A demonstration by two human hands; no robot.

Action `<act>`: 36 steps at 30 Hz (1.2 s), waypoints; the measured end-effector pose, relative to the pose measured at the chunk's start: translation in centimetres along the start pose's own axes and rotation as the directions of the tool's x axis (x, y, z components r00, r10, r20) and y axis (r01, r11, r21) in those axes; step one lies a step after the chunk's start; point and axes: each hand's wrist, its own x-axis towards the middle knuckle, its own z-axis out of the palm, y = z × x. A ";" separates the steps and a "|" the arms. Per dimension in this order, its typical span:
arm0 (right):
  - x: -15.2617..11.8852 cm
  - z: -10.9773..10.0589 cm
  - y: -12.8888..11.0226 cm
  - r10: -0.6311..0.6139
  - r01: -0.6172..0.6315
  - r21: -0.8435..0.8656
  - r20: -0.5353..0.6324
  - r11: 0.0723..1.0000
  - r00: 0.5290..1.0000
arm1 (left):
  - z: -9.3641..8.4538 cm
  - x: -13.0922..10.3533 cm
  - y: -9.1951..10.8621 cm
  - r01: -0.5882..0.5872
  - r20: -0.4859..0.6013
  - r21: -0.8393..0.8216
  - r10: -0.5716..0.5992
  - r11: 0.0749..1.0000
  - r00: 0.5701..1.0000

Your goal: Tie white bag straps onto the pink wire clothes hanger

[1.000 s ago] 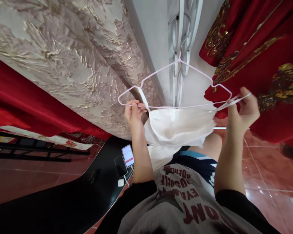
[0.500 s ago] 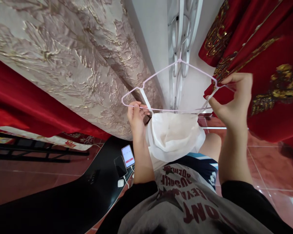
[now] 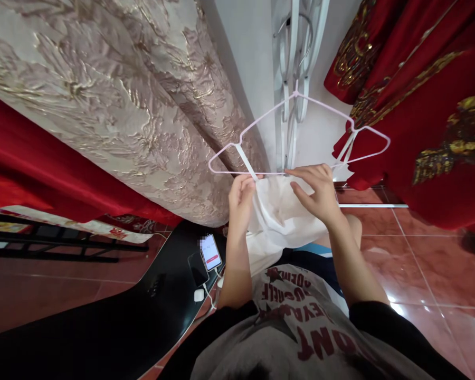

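Observation:
A pale pink hanger (image 3: 267,111) hangs by its hook from a white metal rack. From its two shoulder notches hangs a white garment (image 3: 273,211) by thin straps, its body just below the hanger's bottom bar. My left hand (image 3: 241,200) is closed on the garment's upper edge, beside the left strap and under the bar. My right hand (image 3: 316,191) lies over the garment's top edge with its fingers apart, the fingertips near the middle of the bar. The right strap shows looped on the right notch, with no hand on it.
The white rack (image 3: 304,79) stands against the wall. Beige embossed cloth (image 3: 142,116) hangs left, red embroidered cloth (image 3: 431,142) right. Two phones, one a lit phone (image 3: 211,253), and a small white case (image 3: 198,295) lie on a black surface (image 3: 114,316).
My right hand has let go of the hanger's right end and moved left and down to the garment. My left hand and the hanger have shifted slightly right.

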 end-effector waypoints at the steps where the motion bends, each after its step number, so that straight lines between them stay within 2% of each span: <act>1: 0.0 -0.2 0.0 -0.001 0.001 0.014 -0.005 1.000 1.000 | -0.2 -0.4 0.5 0.004 0.044 0.041 -0.006 0.999 0.999; 5: 0.0 -0.9 0.1 0.030 -0.031 0.052 0.012 0.998 0.999 | -1.7 -1.0 4.3 0.029 0.162 0.228 -0.067 0.973 0.985; 7: 0.0 -1.1 -0.1 0.037 -0.038 0.068 0.018 0.997 0.999 | -2.4 -0.4 6.4 0.035 0.204 0.234 -0.085 0.972 0.975; 10: -0.1 -1.2 -0.3 0.024 -0.025 0.093 0.008 0.995 1.000 | -2.8 1.1 8.7 0.068 0.214 0.004 -0.068 0.998 0.974; 12: -0.2 -1.1 -0.4 0.016 -0.016 0.096 0.003 0.995 1.000 | -3.0 2.0 9.3 0.057 0.150 -0.184 -0.029 0.981 0.988; 15: -0.4 -1.0 -0.4 0.017 -0.018 0.075 0.013 0.997 1.000 | -3.6 2.7 8.6 -0.068 -0.072 -0.323 0.047 0.944 0.996; 17: -0.6 -0.8 -0.3 0.014 -0.016 0.063 0.023 0.998 1.000 | -4.2 2.5 7.3 -0.152 -0.286 -0.270 0.071 0.951 0.956; 19: -0.7 -0.5 -0.4 0.001 -0.004 0.071 0.038 0.997 0.999 | -4.5 1.9 6.0 -0.108 -0.399 -0.139 0.044 0.984 0.916; 20: -0.7 -0.2 -0.5 -0.009 0.005 0.080 0.048 0.997 0.999 | -4.4 1.6 5.4 -0.045 -0.386 -0.087 0.008 0.995 0.922; 21: -0.7 0.0 -0.7 -0.015 0.010 0.088 0.060 0.996 0.998 | -4.1 1.2 4.9 0.023 -0.330 -0.053 -0.039 0.998 0.943; 23: -0.7 0.4 -1.1 -0.019 0.011 0.096 0.075 0.995 0.997 | -3.0 0.6 4.3 0.109 -0.166 -0.055 -0.116 0.993 0.979; 25: -0.7 0.4 -1.5 -0.023 0.014 0.106 0.086 0.994 0.996 | -1.4 0.2 3.9 0.104 -0.075 -0.120 -0.113 0.987 0.991; 27: -0.8 -0.2 -1.5 -0.028 0.020 0.129 0.060 0.992 0.998 | 0.0 0.0 3.6 0.056 -0.066 -0.190 -0.070 0.980 0.995; 28: -0.9 -0.7 -1.2 -0.014 0.014 0.134 -0.003 0.991 1.000 | 0.5 -0.1 3.5 0.028 -0.074 -0.213 -0.045 0.977 0.996; 29: -1.0 -1.3 -0.8 0.022 -0.006 0.137 -0.114 0.991 0.993 | 1.0 -0.1 3.3 0.003 -0.083 -0.224 -0.022 0.975 0.996; 30: -1.0 -2.0 -0.3 0.082 -0.044 0.148 -0.256 0.988 0.963 | 1.2 -0.1 3.2 -0.016 -0.089 -0.226 -0.004 0.974 0.996; 32: -1.0 -3.4 1.1 0.259 -0.158 0.239 -0.484 0.958 0.836 | 1.4 0.0 2.8 -0.036 -0.092 -0.222 0.016 0.974 0.996; 33: -0.9 -4.1 1.8 0.359 -0.222 0.312 -0.505 0.924 0.785 | 1.4 0.1 2.6 -0.037 -0.090 -0.221 0.017 0.975 0.996; 34: -0.7 -4.8 2.3 0.453 -0.289 0.383 -0.461 0.877 0.763 | 1.3 0.3 2.5 -0.037 -0.091 -0.220 0.017 0.975 0.996; 36: -0.2 -5.7 2.8 0.565 -0.417 0.447 -0.274 0.791 0.778 | 1.2 0.5 2.2 -0.043 -0.104 -0.212 0.021 0.976 0.994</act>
